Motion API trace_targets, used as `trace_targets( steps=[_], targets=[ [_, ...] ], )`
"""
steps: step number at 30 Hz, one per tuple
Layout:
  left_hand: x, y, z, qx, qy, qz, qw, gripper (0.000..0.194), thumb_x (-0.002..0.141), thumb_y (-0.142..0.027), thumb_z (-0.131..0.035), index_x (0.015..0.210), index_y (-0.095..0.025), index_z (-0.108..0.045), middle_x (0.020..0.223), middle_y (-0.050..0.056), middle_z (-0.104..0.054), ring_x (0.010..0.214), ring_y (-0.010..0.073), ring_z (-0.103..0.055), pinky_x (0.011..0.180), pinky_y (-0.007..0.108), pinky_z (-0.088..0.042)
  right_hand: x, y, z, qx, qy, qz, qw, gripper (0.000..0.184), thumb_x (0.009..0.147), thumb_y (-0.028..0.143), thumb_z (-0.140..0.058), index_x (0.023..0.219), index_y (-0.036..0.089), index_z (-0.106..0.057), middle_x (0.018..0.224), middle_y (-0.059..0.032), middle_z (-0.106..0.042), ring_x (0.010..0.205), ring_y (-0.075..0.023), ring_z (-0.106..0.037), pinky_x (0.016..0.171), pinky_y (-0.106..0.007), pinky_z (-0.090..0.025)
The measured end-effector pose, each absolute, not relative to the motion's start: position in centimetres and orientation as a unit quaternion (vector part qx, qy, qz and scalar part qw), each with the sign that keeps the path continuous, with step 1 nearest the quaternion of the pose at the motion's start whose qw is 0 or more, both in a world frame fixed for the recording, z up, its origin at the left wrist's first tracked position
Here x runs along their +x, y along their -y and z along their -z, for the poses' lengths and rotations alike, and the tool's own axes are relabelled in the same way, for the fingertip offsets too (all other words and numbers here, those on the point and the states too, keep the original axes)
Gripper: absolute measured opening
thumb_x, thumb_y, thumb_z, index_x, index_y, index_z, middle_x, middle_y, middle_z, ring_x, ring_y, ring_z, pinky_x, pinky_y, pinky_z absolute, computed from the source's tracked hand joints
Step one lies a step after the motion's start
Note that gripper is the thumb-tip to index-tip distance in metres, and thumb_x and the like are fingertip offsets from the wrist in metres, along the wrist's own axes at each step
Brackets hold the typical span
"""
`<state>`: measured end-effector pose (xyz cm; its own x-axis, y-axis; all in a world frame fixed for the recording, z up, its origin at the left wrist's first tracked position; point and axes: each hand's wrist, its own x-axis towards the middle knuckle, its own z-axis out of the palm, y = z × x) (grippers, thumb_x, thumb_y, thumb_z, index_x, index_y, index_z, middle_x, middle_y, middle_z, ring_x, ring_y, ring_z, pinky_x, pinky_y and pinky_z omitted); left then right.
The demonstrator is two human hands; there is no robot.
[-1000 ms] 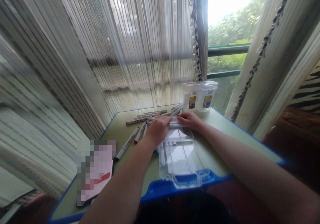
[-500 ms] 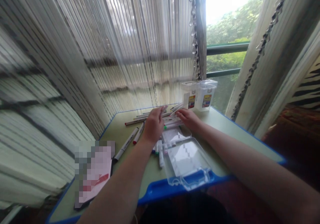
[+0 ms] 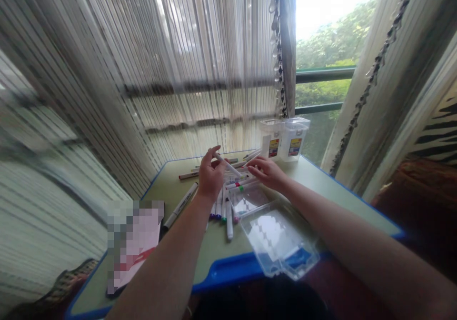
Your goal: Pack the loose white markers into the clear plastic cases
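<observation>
A white marker (image 3: pixel 229 165) slants down to the right from the fingers of my left hand (image 3: pixel 211 177), which is closed on it. My right hand (image 3: pixel 269 171) is over the right side of the marker pile, its fingers bent together; what they hold, if anything, is hidden. Below the hands lies an open clear plastic case (image 3: pixel 276 236), its lid toward me over the table's front edge. Markers with red and green ends lie across the case's far part. Several white markers (image 3: pixel 229 220) with purple, green and pink ends lie just left of the case.
Two clear plastic containers (image 3: pixel 294 141) with labels stand at the table's back right. A black-ended marker (image 3: pixel 182 205) and a pink, partly pixelated flat object (image 3: pixel 143 244) lie on the left. The table (image 3: pixel 339 201) has a blue rim; string curtains (image 3: pixel 207 48) hang behind it.
My left hand has moved slightly left and turned, so the white marker in it shows plainly. The case's lid has shifted right and toward me. My right hand has barely moved.
</observation>
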<state>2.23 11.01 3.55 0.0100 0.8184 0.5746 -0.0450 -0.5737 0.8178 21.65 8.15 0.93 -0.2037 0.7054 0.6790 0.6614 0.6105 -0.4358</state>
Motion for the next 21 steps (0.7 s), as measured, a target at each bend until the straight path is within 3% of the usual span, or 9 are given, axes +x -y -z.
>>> trace_targets(
  steps=[6, 13, 17, 21],
  targets=[
    [2.4, -10.6, -3.4, 0.624, -0.267, -0.625, 0.386, 0.072, 0.073, -0.017, -0.067, 0.133, -0.029, -0.029, 0.083, -0.006, -0.048, 0.07, 0.0091, -0.064, 0.07, 0.028, -0.059, 21.1, -7.4, -1.4, -0.423, 0.797, 0.005, 0.431, 0.036, 0.084, 0.045, -0.059, 0.106, 0.017, -0.064, 0.086, -0.0074, -0.063, 0.076, -0.0178, -0.056, 0.07, -0.031, -0.045],
    [2.5, -10.5, -2.9, 0.654, -0.284, -0.618, 0.332, 0.037, 0.076, -0.035, -0.068, 0.098, -0.02, -0.042, 0.081, -0.004, -0.05, 0.068, 0.0104, -0.064, 0.064, 0.027, -0.059, 20.7, -7.8, -1.2, -0.411, 0.802, 0.047, 0.431, 0.024, 0.089, 0.034, -0.052, 0.103, 0.019, -0.066, 0.083, -0.0074, -0.065, 0.068, -0.0151, -0.056, 0.066, -0.028, -0.046],
    [2.2, -10.0, -2.6, 0.715, -0.338, -0.589, 0.163, 0.027, 0.088, -0.04, -0.049, 0.104, -0.018, -0.045, 0.089, 0.003, -0.058, 0.071, 0.0131, -0.063, 0.068, 0.031, -0.056, 21.3, -8.1, -1.1, -0.428, 0.774, 0.066, 0.461, 0.026, 0.091, 0.033, -0.048, 0.1, 0.019, -0.067, 0.087, -0.0091, -0.066, 0.068, -0.0152, -0.059, 0.066, -0.028, -0.047],
    [2.1, -9.3, -2.7, 0.753, -0.423, -0.503, -0.023, 0.039, 0.089, -0.038, -0.045, 0.119, -0.013, -0.045, 0.103, 0.013, -0.06, 0.089, 0.0206, -0.062, 0.083, 0.039, -0.052, 22.2, -8.7, -1.0, -0.454, 0.738, 0.083, 0.492, 0.026, 0.091, 0.032, -0.046, 0.103, 0.02, -0.066, 0.094, -0.0103, -0.066, 0.078, -0.018, -0.062, 0.072, -0.03, -0.049]
  ],
)
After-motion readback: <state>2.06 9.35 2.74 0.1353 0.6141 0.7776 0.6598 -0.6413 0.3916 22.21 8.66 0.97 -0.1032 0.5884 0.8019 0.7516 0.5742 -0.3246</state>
